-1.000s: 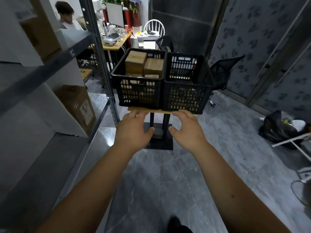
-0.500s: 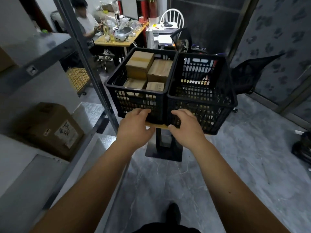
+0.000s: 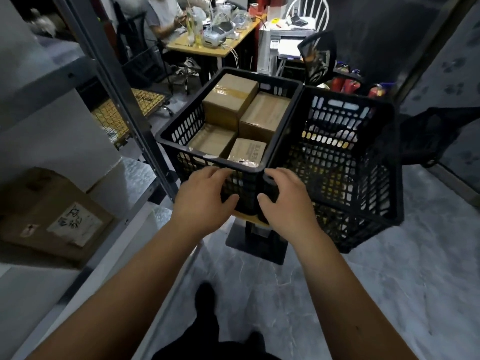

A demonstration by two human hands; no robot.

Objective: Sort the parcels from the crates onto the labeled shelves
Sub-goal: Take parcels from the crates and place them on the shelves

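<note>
Nothing is held in either grip yet: the left hand and right hand are spread, loosely bent, over the near wall of the left crate. Four parcels lie inside it; the right crate looks empty. One parcel should be lifted straight up, clear of the rim, then matched to the shelf on the left.

Right crate contents perhaps unreadable.

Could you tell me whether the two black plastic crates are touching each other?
Touching. The head view shows the parcel-filled left crate and the right crate pressed rim to rim, with no gap visible.
</note>
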